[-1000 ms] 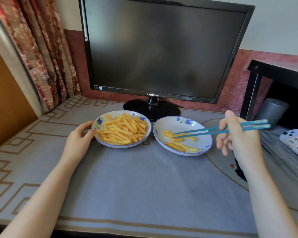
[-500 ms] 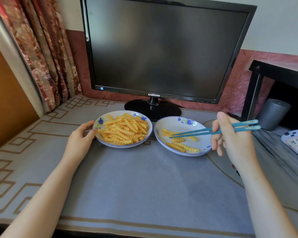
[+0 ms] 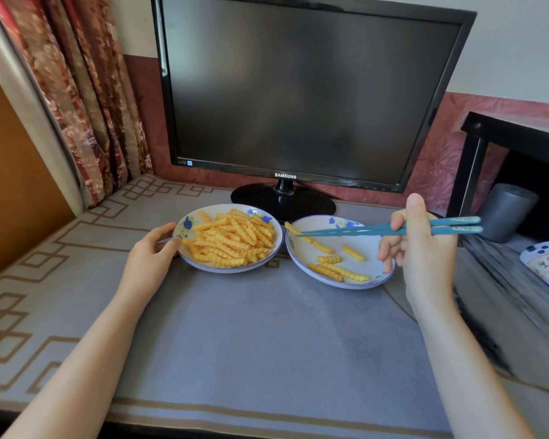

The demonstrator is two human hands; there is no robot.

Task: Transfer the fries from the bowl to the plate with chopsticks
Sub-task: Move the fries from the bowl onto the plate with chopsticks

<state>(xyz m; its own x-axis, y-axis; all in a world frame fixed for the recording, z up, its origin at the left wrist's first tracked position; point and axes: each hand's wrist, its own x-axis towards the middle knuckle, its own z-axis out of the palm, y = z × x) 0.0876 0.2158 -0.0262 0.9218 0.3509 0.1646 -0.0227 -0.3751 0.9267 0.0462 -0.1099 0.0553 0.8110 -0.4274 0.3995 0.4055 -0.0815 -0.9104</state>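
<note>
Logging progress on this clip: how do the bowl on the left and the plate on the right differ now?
The bowl is heaped with crinkle-cut fries; the plate holds only a few scattered ones. The left hand holds the bowl's rim; over the plate reach the chopsticks in the right hand. Both are white with blue flowers and a blue rim.
</note>
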